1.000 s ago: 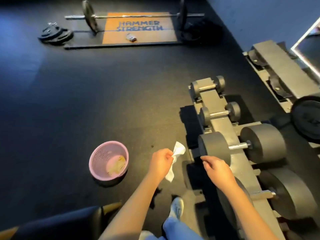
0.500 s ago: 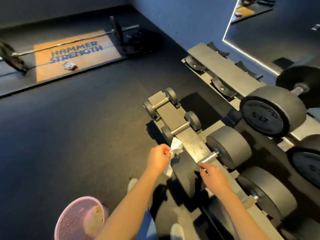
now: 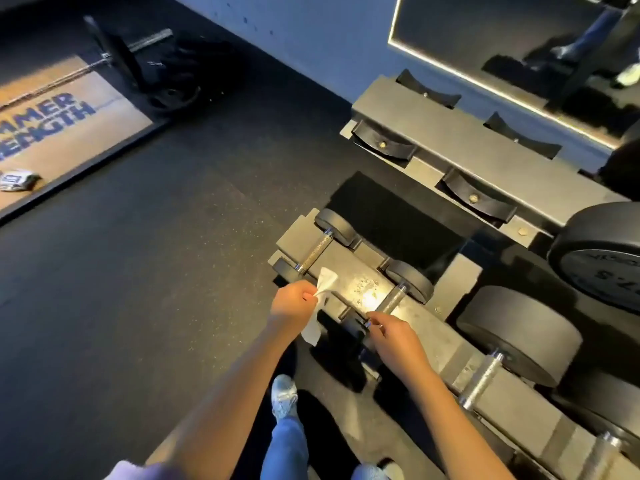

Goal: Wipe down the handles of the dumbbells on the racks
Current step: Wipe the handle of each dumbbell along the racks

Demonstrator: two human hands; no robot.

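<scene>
- The left hand pinches a white wipe between thumb and curled fingers. The thin, crumpled sheet sticks up at 1 o'clock from the knuckles, and a limp tail hangs at 6 o'clock.
- The wipe's upper tip lies over the flat grey beam of the lower rack. It is just beside the near end of the first small dumbbell, which has a slim knurled metal handle between small round black heads.
- The right hand has its fingers bent, with the tips at the near end of the knurled handle of the second small dumbbell. Whether they grip the bar or only touch it cannot be told.
- At 3 o'clock from that hand, on the same rack, sits a large dumbbell with thick matte black drum-shaped heads and a stubby ridged steel handle.
- The upper rack, at 1 o'clock in the view, is a wide grey slab with black curved saddles bolted along its edges. A heavy dumbbell with raised numerals on its round face rests on it at 3 o'clock.
- The floor is dark speckled rubber. At 10 o'clock lies a wooden platform with blue lettering, with a barbell across it.
- A pale shoe shows at 6 o'clock.
</scene>
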